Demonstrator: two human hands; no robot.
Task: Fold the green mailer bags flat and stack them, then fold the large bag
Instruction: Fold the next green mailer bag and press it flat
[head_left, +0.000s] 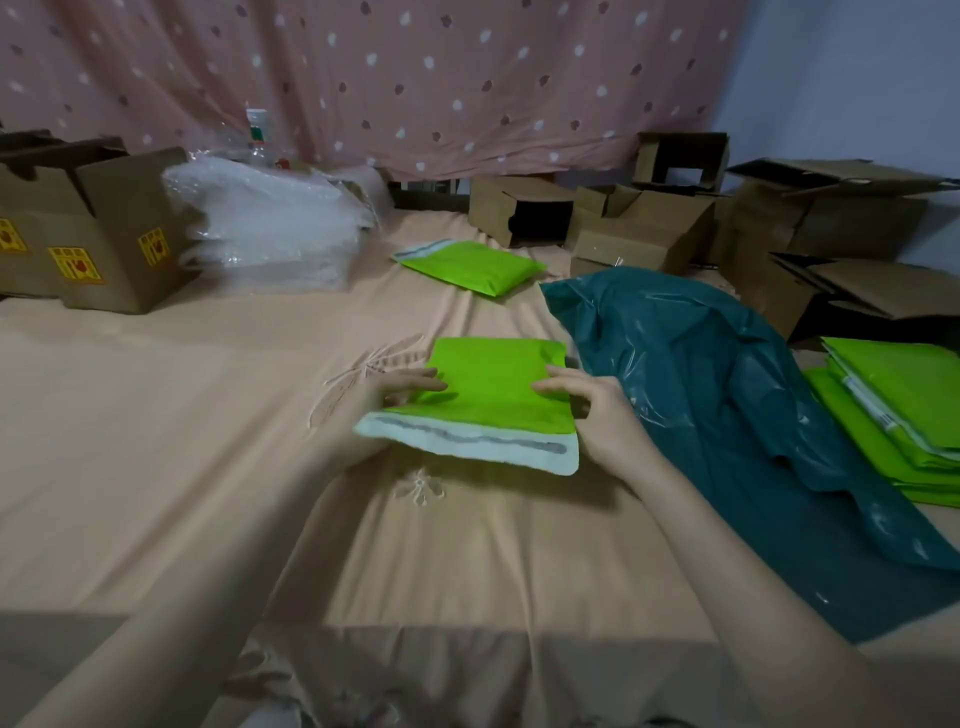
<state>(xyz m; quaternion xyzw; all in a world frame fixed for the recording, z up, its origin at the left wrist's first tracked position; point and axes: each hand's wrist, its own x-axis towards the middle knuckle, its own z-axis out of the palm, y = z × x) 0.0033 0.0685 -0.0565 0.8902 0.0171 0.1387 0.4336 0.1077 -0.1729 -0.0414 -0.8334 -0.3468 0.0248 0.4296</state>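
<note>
Green mailer bag (483, 400) sits on the bed (171, 447) right in front of me, white adhesive flap end nearest, and I've got the left hand (402, 389) and right hand (592, 410) on its two side edges, fingers (545, 385) pinched over the top face. Looks like thin, slick poly, super light and floppy, so I'd guess it slides on the sheet and springs back unless the crease gets pressed hard. Best grip is probably the side edges near the fold line, not the sticky strip. Finished stack (898, 415) is off to the right, beside the large bag (737, 410), with one more mailer (470, 265) farther back.
</note>
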